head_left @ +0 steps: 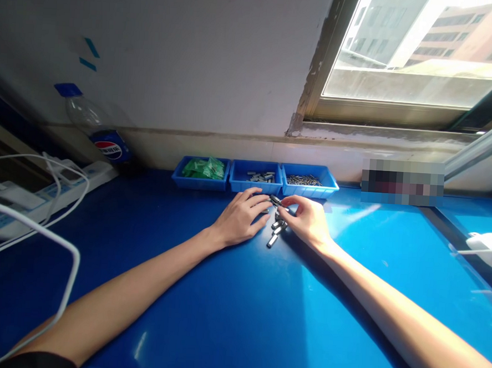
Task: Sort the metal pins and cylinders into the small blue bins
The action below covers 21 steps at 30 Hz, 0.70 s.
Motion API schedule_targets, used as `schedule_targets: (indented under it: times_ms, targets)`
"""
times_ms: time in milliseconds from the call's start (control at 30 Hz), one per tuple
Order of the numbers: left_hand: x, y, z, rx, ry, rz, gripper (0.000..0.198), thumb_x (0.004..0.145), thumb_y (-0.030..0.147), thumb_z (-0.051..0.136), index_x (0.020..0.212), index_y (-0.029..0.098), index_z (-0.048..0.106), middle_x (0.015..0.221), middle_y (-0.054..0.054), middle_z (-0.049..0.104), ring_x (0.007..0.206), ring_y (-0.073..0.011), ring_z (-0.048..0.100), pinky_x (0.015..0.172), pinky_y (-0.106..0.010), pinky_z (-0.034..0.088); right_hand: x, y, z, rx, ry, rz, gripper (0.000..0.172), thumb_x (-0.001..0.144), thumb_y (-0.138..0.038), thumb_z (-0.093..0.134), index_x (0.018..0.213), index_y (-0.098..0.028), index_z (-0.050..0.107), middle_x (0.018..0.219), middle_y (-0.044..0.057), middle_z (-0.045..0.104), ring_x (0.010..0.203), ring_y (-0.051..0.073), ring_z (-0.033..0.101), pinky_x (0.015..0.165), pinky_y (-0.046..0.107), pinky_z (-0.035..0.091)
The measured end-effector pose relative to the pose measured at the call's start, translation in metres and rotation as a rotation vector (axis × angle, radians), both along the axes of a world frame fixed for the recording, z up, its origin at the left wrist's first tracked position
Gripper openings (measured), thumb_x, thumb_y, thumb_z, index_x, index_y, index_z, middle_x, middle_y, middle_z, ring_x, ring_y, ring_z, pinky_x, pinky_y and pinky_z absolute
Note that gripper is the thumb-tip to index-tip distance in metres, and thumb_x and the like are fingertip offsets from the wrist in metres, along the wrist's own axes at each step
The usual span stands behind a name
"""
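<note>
A small pile of short, dark, shiny metal pieces (277, 226) lies on the blue table between my hands. One piece (275, 200) is at the fingertips of my right hand (308, 218), whose thumb and index finger are closed in a pinch at its end. My left hand (242, 217) rests palm down at the left of the pile, fingers apart and stretched out. Its fingertips come close to that same piece; whether they touch it I cannot tell. The far side of the pile is partly hidden by my fingers.
Behind my hands stand three blue bins: one with green plastic packets (203, 168), one with metal pieces (263, 177), one with thin pins or screws (304, 180). At left are a cola bottle (110, 145), a power strip (45, 197) and white cables (71, 284). A window (402, 77) is at right.
</note>
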State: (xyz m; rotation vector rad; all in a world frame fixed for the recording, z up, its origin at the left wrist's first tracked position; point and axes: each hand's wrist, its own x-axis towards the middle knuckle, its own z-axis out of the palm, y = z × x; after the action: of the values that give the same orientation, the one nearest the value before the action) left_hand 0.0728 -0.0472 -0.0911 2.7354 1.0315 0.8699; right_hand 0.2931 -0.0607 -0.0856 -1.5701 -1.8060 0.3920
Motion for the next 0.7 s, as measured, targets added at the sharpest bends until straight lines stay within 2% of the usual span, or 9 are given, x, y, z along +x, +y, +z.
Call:
schedule_targets:
  times_ms: [100, 200, 333, 433, 533, 633, 700]
  targets:
    - [0.0002, -0.0001, 0.0012, -0.031, 0.074, -0.012, 0.041, 0.104, 0.036, 0.055, 0.139, 0.018, 0.065, 0.15, -0.01, 0.061, 0.148, -0.0348, 0.043, 0.116, -0.057, 0.045, 0.0001, 0.001, -0.0004, -0.021, 0.045, 0.034, 0.017, 0.083, -0.03, 0.071, 0.096, -0.023, 0.078, 0.092, 0.003, 0.08, 0.065, 0.019, 0.064, 0.066, 0.032, 0.047]
    - [0.0005, 0.0002, 0.0007, -0.031, 0.078, 0.004, 0.037, 0.104, 0.036, 0.054, 0.132, 0.018, 0.07, 0.144, -0.009, 0.066, 0.147, -0.034, 0.045, 0.115, -0.055, 0.046, 0.0003, 0.0021, 0.0003, -0.067, 0.088, 0.047, 0.018, 0.082, -0.029, 0.069, 0.095, -0.023, 0.079, 0.089, 0.002, 0.08, 0.062, 0.017, 0.061, 0.066, 0.031, 0.046]
    - [0.0009, 0.0008, -0.0018, 0.003, 0.036, 0.042, 0.03, 0.103, 0.034, 0.056, 0.119, 0.018, 0.075, 0.133, -0.009, 0.072, 0.138, -0.0329, 0.052, 0.109, -0.053, 0.051, -0.0002, 0.0027, 0.0019, -0.091, 0.073, 0.014, 0.015, 0.08, -0.03, 0.07, 0.085, -0.022, 0.082, 0.07, 0.002, 0.073, 0.06, 0.018, 0.059, 0.065, 0.031, 0.044]
    - [0.001, 0.0012, -0.0034, 0.017, 0.007, 0.046, 0.026, 0.102, 0.032, 0.057, 0.115, 0.019, 0.076, 0.129, -0.009, 0.074, 0.135, -0.0324, 0.054, 0.107, -0.053, 0.052, -0.0005, 0.0025, 0.0023, -0.085, 0.091, -0.017, 0.017, 0.08, -0.031, 0.071, 0.085, -0.022, 0.083, 0.063, 0.001, 0.069, 0.057, 0.017, 0.056, 0.063, 0.032, 0.044]
    - [0.0008, 0.0014, -0.0041, 0.029, -0.021, 0.041, 0.027, 0.102, 0.031, 0.059, 0.12, 0.019, 0.074, 0.127, -0.01, 0.074, 0.134, -0.0318, 0.054, 0.108, -0.053, 0.052, 0.0009, 0.0029, 0.0012, -0.085, 0.177, -0.023, 0.016, 0.08, -0.033, 0.073, 0.085, -0.022, 0.083, 0.071, 0.004, 0.074, 0.062, 0.018, 0.058, 0.065, 0.033, 0.046]
    - [-0.0002, 0.0019, -0.0047, 0.057, -0.058, 0.044, 0.029, 0.102, 0.03, 0.059, 0.124, 0.017, 0.072, 0.125, -0.01, 0.075, 0.132, -0.0311, 0.055, 0.108, -0.052, 0.052, 0.003, 0.004, -0.0013, -0.064, 0.376, 0.011, 0.018, 0.081, -0.038, 0.077, 0.09, -0.023, 0.081, 0.09, 0.006, 0.079, 0.073, 0.021, 0.065, 0.069, 0.034, 0.051]
    - [-0.0013, 0.0027, -0.0053, 0.086, -0.08, 0.043, 0.03, 0.102, 0.031, 0.06, 0.125, 0.016, 0.071, 0.124, -0.01, 0.075, 0.128, -0.0304, 0.057, 0.107, -0.05, 0.053, 0.0034, 0.0042, -0.0024, -0.064, 0.492, 0.057, 0.023, 0.081, -0.042, 0.08, 0.094, -0.023, 0.081, 0.095, 0.007, 0.08, 0.075, 0.021, 0.067, 0.07, 0.035, 0.053]
